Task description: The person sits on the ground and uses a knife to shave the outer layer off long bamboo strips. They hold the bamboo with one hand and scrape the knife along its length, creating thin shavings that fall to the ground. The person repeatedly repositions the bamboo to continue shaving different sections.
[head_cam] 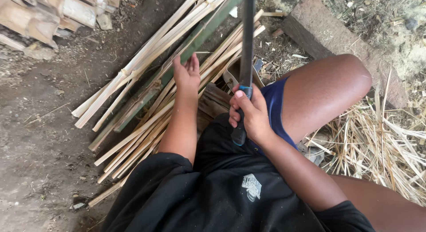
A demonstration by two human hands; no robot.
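My left hand [187,74] reaches out over a pile of split bamboo strips [133,121] on the ground, fingers apart, resting on or just above the strips. My right hand [250,114] is closed around the dark handle of a long blade [246,36], which points up and away from me. I sit low, with my bare right knee [328,90] raised beside the blade. A green bamboo piece [191,45] lies among the pale strips.
Bare dirt ground [40,138] spreads to the left. Cut bamboo chunks [49,14] are stacked at the top left. A wooden block [319,32] lies at the top right, and thin bamboo shavings [381,143] are heaped on the right.
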